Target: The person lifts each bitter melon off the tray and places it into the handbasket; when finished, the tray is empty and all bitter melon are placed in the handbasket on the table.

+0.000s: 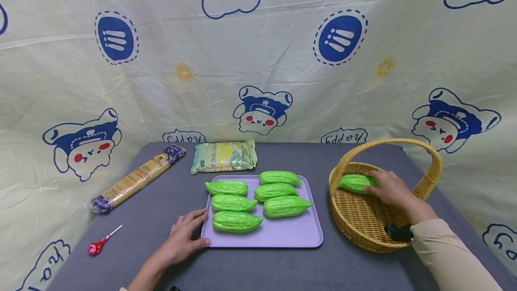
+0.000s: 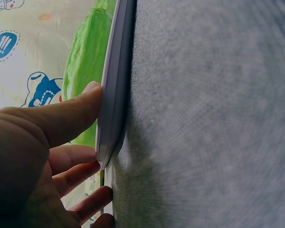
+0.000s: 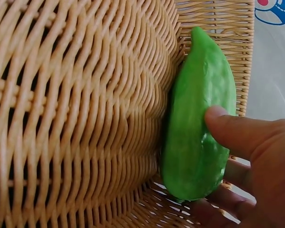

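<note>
My right hand [image 1: 388, 187] reaches inside the wicker basket [image 1: 355, 228] and grips a green bitter melon [image 3: 199, 123], thumb on its near side and fingers round the other. The bitter melon lies low against the woven base in the right wrist view, its pointed tip away from the hand. At the left side of the lilac tray [image 1: 282, 237], my left hand [image 1: 183, 237] touches the rim with thumb and fingers spread and fairly straight. Several more bitter melons [image 1: 236, 222] lie on that tray in two columns.
Behind the tray lies a yellow-green soft packet [image 1: 224, 156]. A long packet of noodles [image 1: 137, 178] rests at the back left, and a red lollipop [image 1: 97, 247] at the front left. The basket's tall handle [image 1: 387, 142] arches over its opening. A printed curtain [image 1: 258, 71] hangs behind the table.
</note>
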The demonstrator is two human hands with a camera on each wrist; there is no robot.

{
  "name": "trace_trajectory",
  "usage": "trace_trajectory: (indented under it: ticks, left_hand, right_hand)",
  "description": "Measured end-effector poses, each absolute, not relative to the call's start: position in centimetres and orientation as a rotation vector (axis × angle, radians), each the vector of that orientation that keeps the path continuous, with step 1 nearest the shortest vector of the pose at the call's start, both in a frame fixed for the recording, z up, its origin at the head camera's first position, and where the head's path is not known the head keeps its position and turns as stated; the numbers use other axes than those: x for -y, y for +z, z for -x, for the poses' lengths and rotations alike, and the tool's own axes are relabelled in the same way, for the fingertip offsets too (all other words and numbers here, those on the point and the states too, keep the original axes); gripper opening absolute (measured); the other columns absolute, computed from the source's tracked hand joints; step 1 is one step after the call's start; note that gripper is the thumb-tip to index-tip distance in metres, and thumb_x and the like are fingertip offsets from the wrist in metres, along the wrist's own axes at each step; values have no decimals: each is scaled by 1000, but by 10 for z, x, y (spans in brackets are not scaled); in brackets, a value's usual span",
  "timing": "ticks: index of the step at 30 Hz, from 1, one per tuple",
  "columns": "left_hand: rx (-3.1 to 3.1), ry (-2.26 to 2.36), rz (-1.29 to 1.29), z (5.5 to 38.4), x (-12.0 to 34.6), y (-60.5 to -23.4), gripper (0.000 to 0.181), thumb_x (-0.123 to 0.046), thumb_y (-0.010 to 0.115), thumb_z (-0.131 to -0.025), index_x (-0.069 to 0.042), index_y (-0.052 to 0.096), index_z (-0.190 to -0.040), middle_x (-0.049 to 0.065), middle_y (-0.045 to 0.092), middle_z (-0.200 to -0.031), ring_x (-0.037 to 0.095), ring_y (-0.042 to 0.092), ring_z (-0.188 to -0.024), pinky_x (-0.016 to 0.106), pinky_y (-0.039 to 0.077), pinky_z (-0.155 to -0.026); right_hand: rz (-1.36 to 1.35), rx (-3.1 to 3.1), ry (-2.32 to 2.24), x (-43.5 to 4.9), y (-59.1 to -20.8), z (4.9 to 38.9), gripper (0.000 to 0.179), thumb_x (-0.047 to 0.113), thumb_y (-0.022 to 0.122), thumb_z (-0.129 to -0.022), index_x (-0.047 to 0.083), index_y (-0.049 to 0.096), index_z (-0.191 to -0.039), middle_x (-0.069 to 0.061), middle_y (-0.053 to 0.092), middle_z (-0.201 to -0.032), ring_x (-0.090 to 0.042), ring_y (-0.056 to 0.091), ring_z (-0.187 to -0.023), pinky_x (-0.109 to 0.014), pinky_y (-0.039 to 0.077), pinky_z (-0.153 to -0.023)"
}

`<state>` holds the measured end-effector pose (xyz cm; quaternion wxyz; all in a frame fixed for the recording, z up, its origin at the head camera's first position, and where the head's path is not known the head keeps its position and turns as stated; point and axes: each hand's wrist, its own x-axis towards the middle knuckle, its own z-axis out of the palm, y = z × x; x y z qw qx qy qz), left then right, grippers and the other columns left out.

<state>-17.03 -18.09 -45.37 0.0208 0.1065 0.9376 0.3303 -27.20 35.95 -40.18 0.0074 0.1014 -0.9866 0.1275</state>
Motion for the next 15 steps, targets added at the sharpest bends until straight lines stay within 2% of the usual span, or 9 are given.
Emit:
trace_trajectory:
  ticks: [6,15]
  left_hand:
    - [-2904,1037,-325,170,181,-454,70,-27,77,-74,-4,50,-135,7,48,-141,29,40,-123,53,28,-96]
    - [-2911,1019,-327,171,181,-455,70,-26,77,-75,-5,50,-136,6,47,-142,29,40,-124,54,28,-97]
  right_hand:
    - [-313,3046,387,-357,-403,270,50,24,65,-87,-4,53,-127,-33,49,-129,-50,43,-110,-62,36,-87]
    - [-302,3018,395,-358,-404,270,49,25,69,-84,-3,56,-122,-29,54,-120,-45,44,-105,-58,38,-81]
